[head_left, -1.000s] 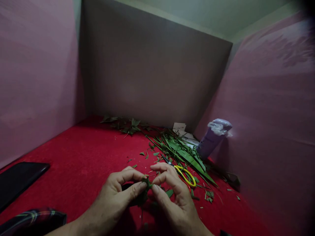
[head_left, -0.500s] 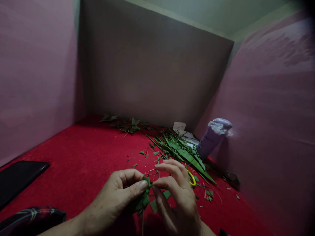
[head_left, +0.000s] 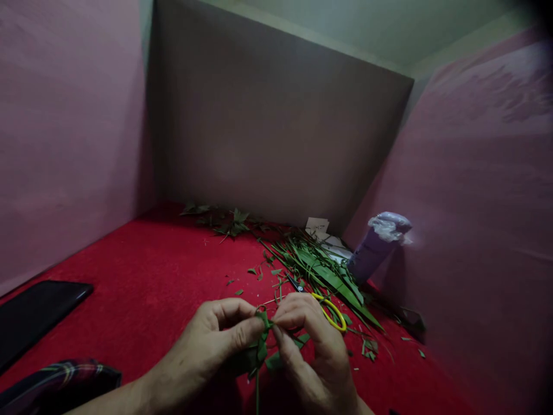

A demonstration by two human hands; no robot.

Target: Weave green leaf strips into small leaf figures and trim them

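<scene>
Green leaf strip: a narrow folded leaf strip (head_left: pixel 260 337) is pinched between both hands at the near centre, just above the red cloth; its loose ends hang down between the wrists.
Left hand: the left hand (head_left: pixel 207 346) grasps the strip with thumb pressed against curled forefinger, on the strip's left side.
Right hand: the right hand (head_left: pixel 313 351) grips the same strip from the right, fingertips (head_left: pixel 279 318) bunched at the knot-like fold, touching the left thumb.
Red cloth: the red cloth (head_left: pixel 147 271) covers the whole work surface.
Scissors: yellow-handled scissors (head_left: pixel 324 305) lie on the cloth just beyond the right hand, partly hidden by its fingers.
Leaf pile: long green leaves (head_left: pixel 322 271) lie heaped to the far right of the hands; a smaller dark leaf heap (head_left: pixel 224 220) sits far against the back wall.
Scraps: small cut bits (head_left: pixel 367 346) are scattered right of the hands.
Purple tube: a purple tube (head_left: pixel 375 245) leans at the far right against the pink side panel.
Dark slab: a flat black object (head_left: pixel 34 314), perhaps a phone, lies at the near left edge.
Sleeve: a plaid sleeve (head_left: pixel 64 383) shows at the near left corner.
</scene>
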